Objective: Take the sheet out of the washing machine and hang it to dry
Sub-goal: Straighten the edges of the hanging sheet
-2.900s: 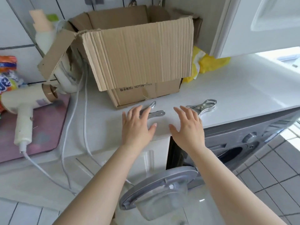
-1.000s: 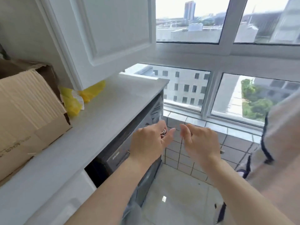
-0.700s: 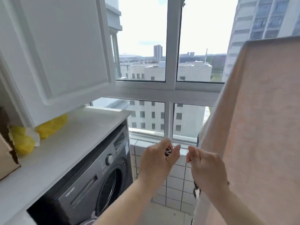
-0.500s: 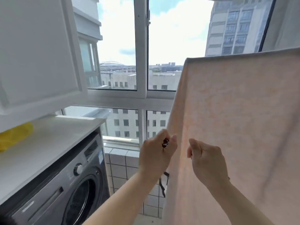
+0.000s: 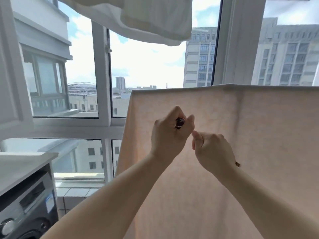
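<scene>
A pale peach sheet (image 5: 259, 128) hangs in front of me, folded over a line, and fills the right half of the view. Both hands are raised in front of it, below its top fold, without touching it. My left hand (image 5: 168, 137) is closed on a metal clip (image 5: 179, 122), whose dark shiny end shows between thumb and fingers. My right hand (image 5: 213, 150) is a fist just to the right, thumb tip close to the left hand. A small dark clip tip (image 5: 237, 164) pokes out at its wrist side. The dark grey washing machine (image 5: 25, 213) stands at the lower left.
A white countertop (image 5: 20, 164) lies over the machine. A white cloth (image 5: 151, 18) hangs overhead across the top. Tall windows with white frames (image 5: 101, 75) stand behind the sheet. A white cabinet door edge (image 5: 8, 66) is at the far left.
My view swung from the countertop up to the window and the hanging sheet. Both hands picked clips off the counter and rose, still closed, in front of the sheet.
</scene>
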